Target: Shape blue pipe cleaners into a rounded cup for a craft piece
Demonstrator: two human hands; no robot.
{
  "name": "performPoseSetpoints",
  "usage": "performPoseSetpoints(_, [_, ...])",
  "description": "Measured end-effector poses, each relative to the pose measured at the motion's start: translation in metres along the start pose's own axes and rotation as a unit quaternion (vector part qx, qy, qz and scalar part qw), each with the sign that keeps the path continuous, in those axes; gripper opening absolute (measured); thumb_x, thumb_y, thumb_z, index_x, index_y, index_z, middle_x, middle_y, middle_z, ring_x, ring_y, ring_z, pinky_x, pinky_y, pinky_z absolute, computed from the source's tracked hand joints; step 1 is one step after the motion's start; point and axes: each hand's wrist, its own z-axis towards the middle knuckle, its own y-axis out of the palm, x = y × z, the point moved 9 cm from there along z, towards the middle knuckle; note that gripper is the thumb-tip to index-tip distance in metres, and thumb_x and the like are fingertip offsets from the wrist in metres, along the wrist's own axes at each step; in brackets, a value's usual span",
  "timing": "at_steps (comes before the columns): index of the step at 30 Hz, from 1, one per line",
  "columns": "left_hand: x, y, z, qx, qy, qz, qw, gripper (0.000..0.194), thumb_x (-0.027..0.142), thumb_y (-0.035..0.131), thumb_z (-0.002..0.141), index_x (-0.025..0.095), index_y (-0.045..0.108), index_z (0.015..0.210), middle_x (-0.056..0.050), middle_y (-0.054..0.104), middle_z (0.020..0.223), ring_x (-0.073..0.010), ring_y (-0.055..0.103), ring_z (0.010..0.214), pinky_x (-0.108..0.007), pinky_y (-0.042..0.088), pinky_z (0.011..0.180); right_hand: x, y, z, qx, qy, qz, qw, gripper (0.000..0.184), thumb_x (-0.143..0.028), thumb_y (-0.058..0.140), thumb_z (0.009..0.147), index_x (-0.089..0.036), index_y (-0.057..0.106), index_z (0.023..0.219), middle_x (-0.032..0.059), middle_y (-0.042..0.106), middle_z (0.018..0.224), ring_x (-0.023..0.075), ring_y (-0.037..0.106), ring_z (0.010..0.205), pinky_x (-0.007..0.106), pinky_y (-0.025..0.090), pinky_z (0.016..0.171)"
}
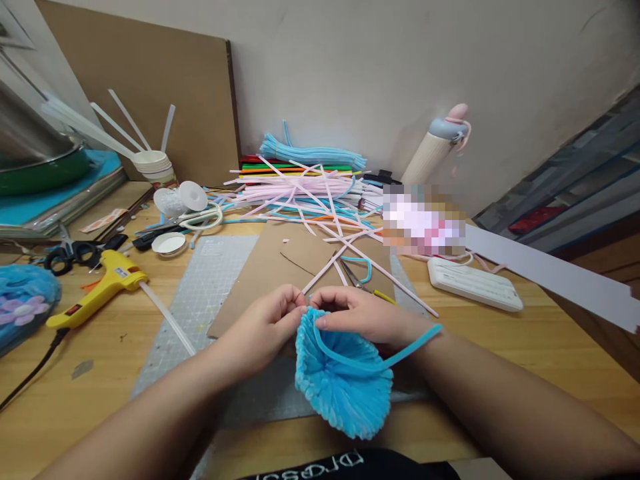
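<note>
A blue fuzzy pipe-cleaner piece (345, 380), fan-shaped with a ruffled rim, hangs below my fingers near the table's front. My left hand (273, 320) pinches its upper left edge between thumb and fingers. Around the top of the same edge, my right hand (357, 313) is closed, its thumb lying on the blue surface. From under that thumb a loose blue pipe cleaner (407, 350) curves down across the piece and out to the right, over my right wrist. The far side of the piece and some fingertips are hidden.
Cardboard (255, 280) lies on a grey cutting mat (200, 283), with pliers (383, 295) and a bent blue stem on it. Pink pipe cleaners (280, 193) are heaped behind. A yellow glue gun (100, 287) and black scissors (73, 253) lie left; a white power bank (475, 283) lies right.
</note>
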Motion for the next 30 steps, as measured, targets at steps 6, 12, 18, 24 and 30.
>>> performPoseSetpoints(6, [0.005,0.002,-0.002,-0.017,0.014,0.036,0.999,0.021,0.037,0.044,0.092,0.019,0.044,0.082,0.005,0.047,0.070,-0.0107,0.042,0.064,-0.023,0.035,0.058,0.001,0.001,-0.002,0.010,0.024,0.010,1.000,0.014,-0.026,0.063,0.076,-0.017,0.061,0.086,-0.0009,0.058,0.080,0.0112,0.053,0.072,0.024,0.041,0.068])
performPoseSetpoints(12, [0.009,0.005,-0.003,-0.035,0.023,0.055,0.998,0.021,0.038,0.043,0.092,0.019,0.045,0.081,0.005,0.046,0.070,-0.0107,0.040,0.064,-0.023,0.034,0.058,0.003,-0.001,-0.001,-0.001,0.015,0.042,0.999,0.018,-0.033,0.059,0.078,-0.015,0.060,0.081,-0.0006,0.055,0.076,0.0115,0.050,0.071,0.025,0.039,0.067])
performPoseSetpoints(18, [0.003,0.004,-0.002,-0.023,0.004,0.056,0.998,0.020,0.037,0.043,0.091,0.019,0.044,0.082,0.005,0.046,0.068,-0.0110,0.041,0.062,-0.024,0.033,0.057,-0.008,0.003,-0.002,-0.006,-0.025,-0.096,0.995,0.017,-0.033,0.059,0.083,-0.016,0.058,0.083,-0.0013,0.055,0.080,0.0114,0.050,0.075,0.025,0.039,0.071])
performPoseSetpoints(24, [0.006,0.003,-0.002,-0.019,0.014,0.071,0.997,0.019,0.036,0.044,0.091,0.019,0.044,0.081,0.004,0.046,0.070,-0.0114,0.040,0.064,-0.024,0.034,0.059,-0.013,0.004,-0.007,0.034,-0.014,-0.178,0.983,0.010,-0.023,0.061,0.078,-0.017,0.055,0.082,-0.0033,0.052,0.072,0.0100,0.047,0.066,0.023,0.038,0.060])
performPoseSetpoints(30, [0.009,0.001,-0.003,-0.022,0.020,0.075,0.997,0.020,0.036,0.043,0.091,0.019,0.045,0.081,0.005,0.044,0.069,-0.0107,0.038,0.064,-0.023,0.033,0.057,-0.009,0.003,-0.007,0.000,-0.006,-0.122,0.993,0.021,-0.032,0.064,0.079,-0.015,0.060,0.091,0.0006,0.061,0.081,0.0121,0.055,0.073,0.026,0.044,0.069])
